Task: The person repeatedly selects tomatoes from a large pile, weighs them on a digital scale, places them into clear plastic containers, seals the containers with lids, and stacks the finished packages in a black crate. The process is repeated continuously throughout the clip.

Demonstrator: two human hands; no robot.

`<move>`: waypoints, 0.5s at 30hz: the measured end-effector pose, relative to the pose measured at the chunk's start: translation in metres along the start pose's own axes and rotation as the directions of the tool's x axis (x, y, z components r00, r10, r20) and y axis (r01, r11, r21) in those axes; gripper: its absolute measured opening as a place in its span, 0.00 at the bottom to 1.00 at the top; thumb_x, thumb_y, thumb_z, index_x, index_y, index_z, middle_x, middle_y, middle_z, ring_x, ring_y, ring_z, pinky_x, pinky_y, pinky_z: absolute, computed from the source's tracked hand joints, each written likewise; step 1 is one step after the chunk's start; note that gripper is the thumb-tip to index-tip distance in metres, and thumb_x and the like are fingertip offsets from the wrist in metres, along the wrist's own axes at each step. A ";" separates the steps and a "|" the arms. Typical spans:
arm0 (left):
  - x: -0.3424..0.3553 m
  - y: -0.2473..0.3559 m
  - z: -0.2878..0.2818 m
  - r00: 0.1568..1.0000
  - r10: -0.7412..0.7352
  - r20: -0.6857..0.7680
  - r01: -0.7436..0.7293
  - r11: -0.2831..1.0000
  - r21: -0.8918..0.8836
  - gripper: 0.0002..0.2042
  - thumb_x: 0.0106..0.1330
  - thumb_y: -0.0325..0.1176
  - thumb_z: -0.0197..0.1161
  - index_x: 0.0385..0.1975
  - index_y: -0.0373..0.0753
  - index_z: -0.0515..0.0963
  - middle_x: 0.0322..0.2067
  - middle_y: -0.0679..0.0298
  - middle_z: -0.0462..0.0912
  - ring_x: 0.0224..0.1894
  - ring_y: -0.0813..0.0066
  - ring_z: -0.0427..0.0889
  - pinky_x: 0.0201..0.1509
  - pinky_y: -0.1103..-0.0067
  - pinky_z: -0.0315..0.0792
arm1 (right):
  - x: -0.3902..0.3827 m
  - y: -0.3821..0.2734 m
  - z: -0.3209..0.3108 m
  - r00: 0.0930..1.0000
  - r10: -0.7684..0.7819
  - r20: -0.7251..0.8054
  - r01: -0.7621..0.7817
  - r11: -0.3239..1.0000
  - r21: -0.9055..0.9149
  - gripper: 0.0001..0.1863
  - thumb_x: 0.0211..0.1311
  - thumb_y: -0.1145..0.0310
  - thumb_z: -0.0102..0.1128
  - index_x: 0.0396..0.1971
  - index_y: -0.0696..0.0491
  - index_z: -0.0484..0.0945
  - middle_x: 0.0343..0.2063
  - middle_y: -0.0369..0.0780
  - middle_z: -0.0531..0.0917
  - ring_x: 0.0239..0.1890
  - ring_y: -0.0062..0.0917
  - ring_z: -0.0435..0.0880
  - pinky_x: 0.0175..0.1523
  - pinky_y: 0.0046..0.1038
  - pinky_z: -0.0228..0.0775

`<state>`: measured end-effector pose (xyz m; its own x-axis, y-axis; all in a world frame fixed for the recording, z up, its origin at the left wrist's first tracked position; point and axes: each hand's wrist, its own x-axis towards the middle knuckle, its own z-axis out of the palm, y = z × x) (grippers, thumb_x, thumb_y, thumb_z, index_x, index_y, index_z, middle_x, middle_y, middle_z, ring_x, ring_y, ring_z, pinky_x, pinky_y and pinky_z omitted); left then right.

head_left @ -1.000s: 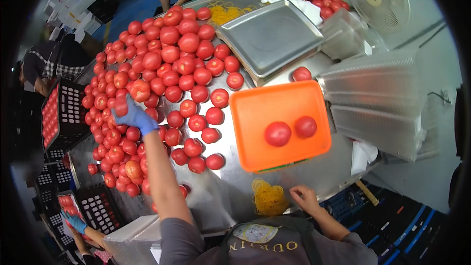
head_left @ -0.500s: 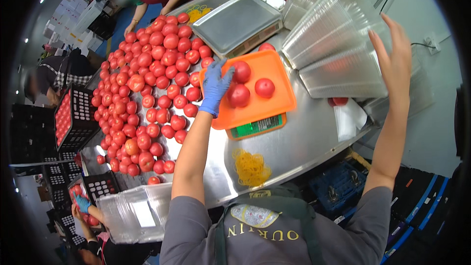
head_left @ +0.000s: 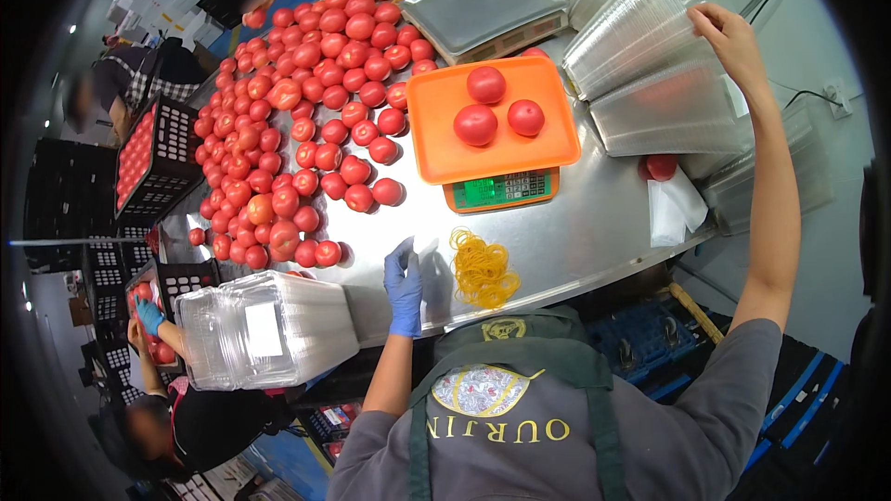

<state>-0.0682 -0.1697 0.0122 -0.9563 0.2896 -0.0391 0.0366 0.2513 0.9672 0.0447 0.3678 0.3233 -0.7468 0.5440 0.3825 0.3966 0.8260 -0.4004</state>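
Clear plastic containers (head_left: 631,32), in the head view, are probably light and springy, slightly slippery and easily creased; a rim suits taking hold. They look thin-walled, ribbed and glossy, nested in fanned stacks at the right of the bench (head_left: 603,223), beside the orange tray (head_left: 497,158). The right hand (head_left: 733,42) has its fingertips at the upper stack; whether its grip pinches plastic, I cannot tell. The blue-gloved left hand (head_left: 404,288) has its grip released, near yellow rubber bands (head_left: 484,271).
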 end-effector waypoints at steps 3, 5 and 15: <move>-0.016 -0.011 -0.010 0.988 -0.119 0.098 0.128 0.988 -0.090 0.14 0.67 0.27 0.56 0.52 0.38 0.74 0.39 0.64 0.80 0.37 0.81 0.77 0.44 0.83 0.73 | 0.003 -0.015 0.003 0.999 -0.049 0.006 0.049 0.996 -0.074 0.16 0.61 0.59 0.56 0.35 0.58 0.81 0.22 0.38 0.82 0.26 0.22 0.79 0.35 0.24 0.69; -0.028 -0.005 -0.003 0.961 -0.198 0.195 0.225 0.965 -0.131 0.14 0.67 0.27 0.55 0.52 0.37 0.74 0.39 0.63 0.80 0.37 0.81 0.78 0.44 0.84 0.73 | 0.012 -0.003 0.003 0.998 -0.046 0.047 0.050 0.995 -0.085 0.16 0.61 0.60 0.56 0.35 0.58 0.81 0.22 0.38 0.82 0.26 0.22 0.79 0.35 0.24 0.69; -0.042 -0.012 0.028 0.911 -0.116 0.396 0.166 0.982 -0.094 0.13 0.66 0.26 0.57 0.50 0.36 0.75 0.44 0.64 0.81 0.40 0.84 0.78 0.48 0.85 0.73 | 0.024 -0.011 0.014 0.999 0.016 -0.036 -0.026 0.956 -0.291 0.21 0.56 0.52 0.57 0.31 0.57 0.83 0.24 0.41 0.84 0.30 0.27 0.83 0.36 0.29 0.71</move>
<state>-0.0200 -0.1594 -0.0050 -0.7608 0.5999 -0.2475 -0.1504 0.2081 0.9665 0.0149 0.3693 0.3255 -0.7208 0.5619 0.4058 0.5537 0.8190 -0.1506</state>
